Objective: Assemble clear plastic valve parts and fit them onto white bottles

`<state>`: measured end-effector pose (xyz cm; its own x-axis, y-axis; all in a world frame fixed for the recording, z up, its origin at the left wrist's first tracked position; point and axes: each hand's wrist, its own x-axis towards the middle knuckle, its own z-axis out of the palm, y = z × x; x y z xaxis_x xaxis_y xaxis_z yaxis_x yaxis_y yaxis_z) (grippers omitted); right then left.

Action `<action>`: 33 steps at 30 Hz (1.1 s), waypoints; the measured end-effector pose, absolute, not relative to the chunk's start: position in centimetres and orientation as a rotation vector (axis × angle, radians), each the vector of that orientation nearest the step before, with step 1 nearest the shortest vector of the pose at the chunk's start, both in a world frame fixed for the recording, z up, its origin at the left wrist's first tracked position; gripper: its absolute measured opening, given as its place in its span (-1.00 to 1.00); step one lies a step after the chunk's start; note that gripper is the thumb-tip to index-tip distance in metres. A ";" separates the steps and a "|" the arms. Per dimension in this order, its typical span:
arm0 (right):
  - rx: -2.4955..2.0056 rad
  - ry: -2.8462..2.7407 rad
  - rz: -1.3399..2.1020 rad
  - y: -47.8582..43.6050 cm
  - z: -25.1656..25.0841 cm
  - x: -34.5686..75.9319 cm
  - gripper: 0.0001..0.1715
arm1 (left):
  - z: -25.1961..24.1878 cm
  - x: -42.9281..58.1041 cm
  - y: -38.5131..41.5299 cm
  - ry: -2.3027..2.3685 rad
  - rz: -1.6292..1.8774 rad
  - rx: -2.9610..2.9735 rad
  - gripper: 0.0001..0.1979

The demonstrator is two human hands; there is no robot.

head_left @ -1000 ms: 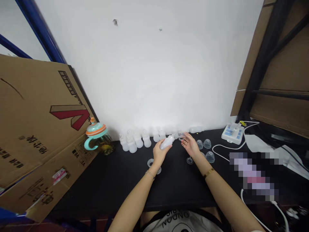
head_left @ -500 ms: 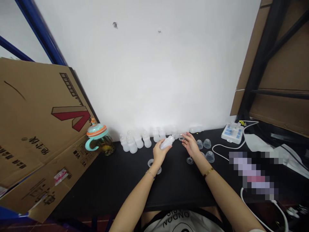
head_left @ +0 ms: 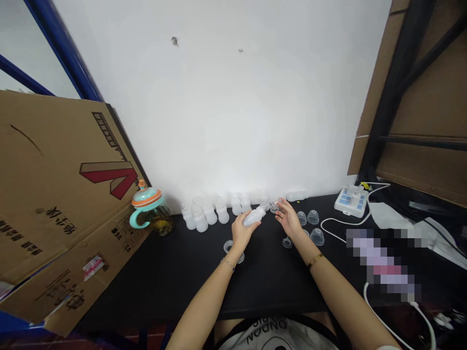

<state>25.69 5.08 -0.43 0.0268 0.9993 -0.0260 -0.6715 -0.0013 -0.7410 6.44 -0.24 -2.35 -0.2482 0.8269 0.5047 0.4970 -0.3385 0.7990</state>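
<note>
My left hand is closed around a whitish baby bottle, tilted with its neck up to the right. My right hand has its fingers closed on a clear dome cap, just right of the bottle's neck. Below the left wrist lie clear rings, partly hidden by it. Several clear dome caps stand to the right of the right hand. A small clear disc-shaped piece lies beside the right forearm. Capped bottles stand in a group to the left along the wall.
A jug with a turquoise handle stands at the left by a large cardboard box. At the right are a white power strip, a white cable and a blurred-out object. One bottle lies against the wall.
The clear cap in my right hand has tipped slightly near the bottle's neck. My left hand and its bottle have shifted very slightly to the right.
</note>
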 end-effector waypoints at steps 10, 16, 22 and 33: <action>-0.706 -0.632 1.513 4.7 0.1 25.5 -0.77 | -1.9 6.6 -0.7 1.569 1.620 1.748 -0.50; -0.744 -0.667 1.510 4.6 0.2 25.3 -0.81 | -1.8 6.7 -0.7 1.564 1.622 1.730 -0.51; -0.736 -0.720 1.479 4.5 0.2 25.1 -0.79 | -1.8 6.8 -0.7 1.547 1.605 1.734 -0.50; -0.728 -0.844 1.442 4.8 -0.3 24.9 -0.63 | -1.8 6.8 -0.8 1.541 1.602 1.740 -0.50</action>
<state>24.89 4.76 -0.31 -0.0498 0.9973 0.0535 -0.5354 0.0185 -0.8444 6.84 -0.79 -1.77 -0.2090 0.8338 0.5110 0.4780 -0.3688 0.7972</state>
